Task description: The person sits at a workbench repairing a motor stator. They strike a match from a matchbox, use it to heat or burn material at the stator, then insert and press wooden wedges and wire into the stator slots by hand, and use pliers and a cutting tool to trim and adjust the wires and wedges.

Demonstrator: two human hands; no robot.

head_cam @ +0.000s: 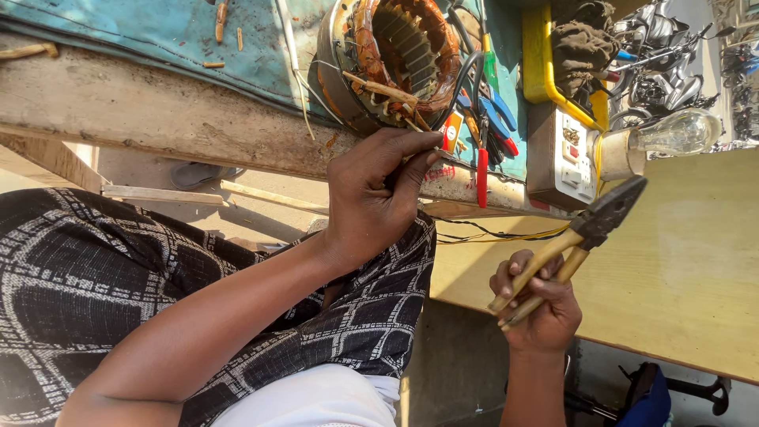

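A long, worn wooden workbench [158, 111] runs across the upper part of the view, and everything else sits in relation to it. On its blue-painted top stands the round metal motor housing [336, 71], the one real container here: inside it lies the stator with its copper-coloured windings [431, 32] ringing a toothed steel core, with thin black and white leads spilling over its rim toward the bench edge. Below the bench edge stretches the person's lap in black-and-white checked cloth [95, 269]. At the far end of the bench top a switch-and-socket box [565, 154] carries a clear light bulb [680, 133] in a holder, with a yellow tube [545, 71] curving beside it. The left hand [375, 198] is raised against the bench edge just below the housing, thumb and fingertips pinched tight on a thin wire [443, 154] coming from the windings. The right hand [541, 304] hangs well below the bench edge, closed around the yellow handles of combination pliers [585, 233], whose dark head points up toward the socket box. Red-handled [482, 174] and blue-handled [498, 115] pliers lie on the bench top next to the housing.
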